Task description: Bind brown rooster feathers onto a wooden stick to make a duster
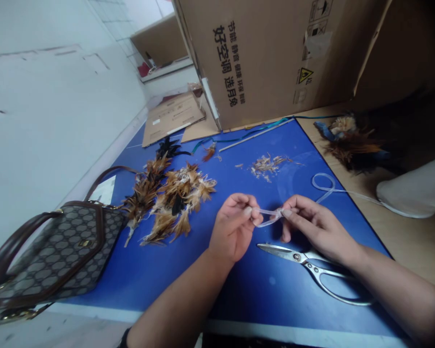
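Between my hands a loop of thin whitish translucent ribbon (266, 211) is stretched. My left hand (235, 224) pinches the loop's left end between thumb and fingers. My right hand (311, 224) is closed on the ribbon where its strands meet in what looks like a knot. From there the ribbon trails right, curling on the blue mat toward a whitish roll (413, 191). Just below my right hand lies a pair of metal scissors (313, 270), part of its handles covered by the hand and forearm. Bundles of brown feathers (181, 193) lie left of my left hand.
A patterned handbag (68, 246) stands at the left. A large cardboard box (268, 58) rises behind the blue mat (188, 270). Feather scraps (268, 166), a thin stick (255, 135) and teal ribbon (235, 139) lie toward the back. More dark feathers (355, 145) are at the right.
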A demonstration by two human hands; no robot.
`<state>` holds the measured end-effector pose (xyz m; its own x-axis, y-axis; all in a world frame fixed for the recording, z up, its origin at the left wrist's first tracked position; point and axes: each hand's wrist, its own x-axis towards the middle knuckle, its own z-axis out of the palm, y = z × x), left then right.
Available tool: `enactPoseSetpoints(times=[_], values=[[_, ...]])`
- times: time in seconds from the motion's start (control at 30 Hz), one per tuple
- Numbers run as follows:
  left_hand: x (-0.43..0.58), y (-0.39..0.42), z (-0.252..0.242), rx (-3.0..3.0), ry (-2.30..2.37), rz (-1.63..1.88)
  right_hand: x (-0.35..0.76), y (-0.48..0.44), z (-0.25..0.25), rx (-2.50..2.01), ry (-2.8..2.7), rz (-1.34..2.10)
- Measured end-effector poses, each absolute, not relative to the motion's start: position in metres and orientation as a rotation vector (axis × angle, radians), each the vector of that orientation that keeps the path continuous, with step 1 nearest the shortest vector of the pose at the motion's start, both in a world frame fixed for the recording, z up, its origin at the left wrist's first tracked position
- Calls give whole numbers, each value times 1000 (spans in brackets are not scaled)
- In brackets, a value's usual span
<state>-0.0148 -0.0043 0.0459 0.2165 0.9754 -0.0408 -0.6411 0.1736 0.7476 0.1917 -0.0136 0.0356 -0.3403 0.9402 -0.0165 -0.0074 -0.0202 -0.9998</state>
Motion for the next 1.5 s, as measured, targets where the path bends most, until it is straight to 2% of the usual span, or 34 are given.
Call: enactPoseSetpoints(times=[0.67,0.77,0.97,1.13,1.27,1.4,1.5], values=[[-43,16,62,669,576,1454,190,-12,35,-1166,-1384,1353],[-42,16,56,863,700,1401,191,-12,35,-1176,-1379,1326],[-37,9,41,1524,1118,1080,193,-11,35,-1198,-1391,1253],[-34,10,37,1988,1327,1191,193,-12,36,-1208,-1415,1227],[-35,11,41,2078,1352,1254,195,-11,30,-1249,-1528,1200],[-34,6,43,1970,1371,1221,202,-7,25,-1344,-1668,921],[-30,1,43,1868,1331,1187,204,-5,30,-1240,-1844,608]])
